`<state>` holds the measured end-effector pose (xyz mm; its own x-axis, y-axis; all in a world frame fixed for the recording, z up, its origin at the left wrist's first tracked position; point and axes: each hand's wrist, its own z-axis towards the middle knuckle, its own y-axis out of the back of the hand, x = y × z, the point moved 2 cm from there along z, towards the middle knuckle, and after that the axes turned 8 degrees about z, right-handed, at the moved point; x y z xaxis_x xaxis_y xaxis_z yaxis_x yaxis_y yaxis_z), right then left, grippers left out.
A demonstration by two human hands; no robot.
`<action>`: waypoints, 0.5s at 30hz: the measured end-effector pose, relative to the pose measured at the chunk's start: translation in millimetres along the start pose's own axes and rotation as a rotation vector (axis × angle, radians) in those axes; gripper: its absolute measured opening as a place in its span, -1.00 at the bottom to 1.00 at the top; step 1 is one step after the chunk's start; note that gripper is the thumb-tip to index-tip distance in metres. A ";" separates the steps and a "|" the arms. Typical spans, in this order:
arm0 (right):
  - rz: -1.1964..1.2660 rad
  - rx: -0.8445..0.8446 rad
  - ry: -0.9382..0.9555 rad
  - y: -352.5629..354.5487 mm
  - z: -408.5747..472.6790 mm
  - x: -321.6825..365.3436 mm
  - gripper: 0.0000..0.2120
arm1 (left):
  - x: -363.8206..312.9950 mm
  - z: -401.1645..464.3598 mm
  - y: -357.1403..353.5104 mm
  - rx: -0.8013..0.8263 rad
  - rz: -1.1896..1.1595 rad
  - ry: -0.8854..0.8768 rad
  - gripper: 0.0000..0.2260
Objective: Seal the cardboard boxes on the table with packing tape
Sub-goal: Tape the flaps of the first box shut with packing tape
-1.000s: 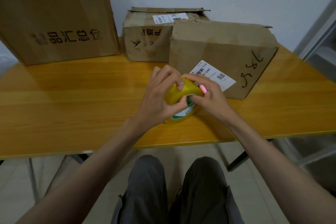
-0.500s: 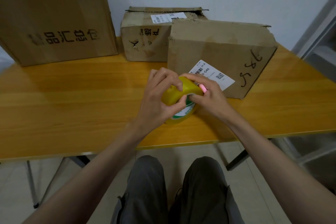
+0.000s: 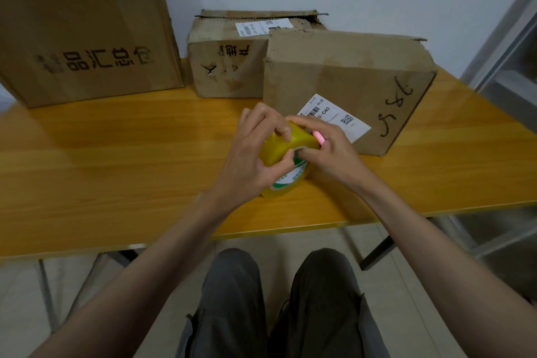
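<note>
Wooden table against a pale wall, three cardboard boxes on it. Biggest box back left, printed characters on its front. Mid box right of centre, tilted, shipping label and a handwritten scrawl on the near face. Smaller box behind it at the wall, torn top edge, white label on top; the mid box partly overlaps it in view.

Tape roll, yellow, sits between both hands just in front of the mid box, lower edge at or near the tabletop. Left hand wraps the roll from the left, fingers curled over the top. Right hand pinches at the roll's upper edge, thumb at the core. Small pink item in the right fingers, can't tell what it is. Hands cover most of the roll. Person's knees below the table edge.
</note>
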<state>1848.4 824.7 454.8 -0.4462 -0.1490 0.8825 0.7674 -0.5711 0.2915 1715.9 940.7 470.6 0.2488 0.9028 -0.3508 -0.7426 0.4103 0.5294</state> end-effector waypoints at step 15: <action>0.020 -0.018 0.005 0.3 -0.4 -3.1 -0.43 | -2.1 1.1 -1.3 -0.029 -0.013 0.022 -0.84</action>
<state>1849.9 824.7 452.0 -0.4327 -0.1645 0.8864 0.7681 -0.5820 0.2669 1717.1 938.5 471.5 0.2455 0.8941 -0.3745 -0.7568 0.4182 0.5023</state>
